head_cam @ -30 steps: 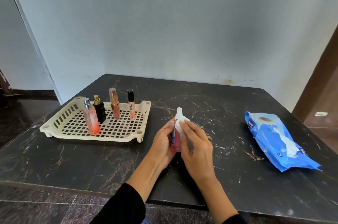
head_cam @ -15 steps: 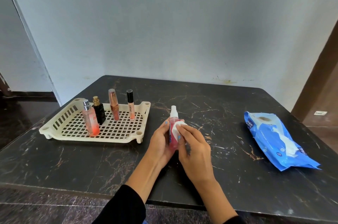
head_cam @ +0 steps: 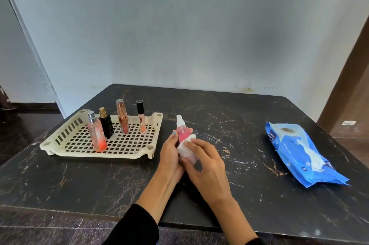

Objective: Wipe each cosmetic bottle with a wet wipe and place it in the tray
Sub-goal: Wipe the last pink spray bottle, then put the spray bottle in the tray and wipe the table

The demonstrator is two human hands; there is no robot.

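Observation:
A small pink spray bottle (head_cam: pixel 182 132) with a white cap stands upright in the middle of the black table. My left hand (head_cam: pixel 169 154) grips it from the left. My right hand (head_cam: pixel 203 162) holds a white wet wipe (head_cam: pixel 184 147) against the bottle's lower body. The cream slotted tray (head_cam: pixel 65 140) sits to the left. In it stand a pink spray bottle (head_cam: pixel 96 134), a black perfume bottle (head_cam: pixel 105 124), a rose-gold tube (head_cam: pixel 122 117) and a lip gloss (head_cam: pixel 141 118).
A blue wet wipe pack (head_cam: pixel 299 148) lies on the right side of the table, a wipe sticking out of its opening. The table's front edge (head_cam: pixel 79 212) runs just beyond my forearms. A white wall stands behind the table.
The wipe has slid down from the bottle's cap to its lower body, uncovering the white cap and pink top. Both hands stay around the bottle.

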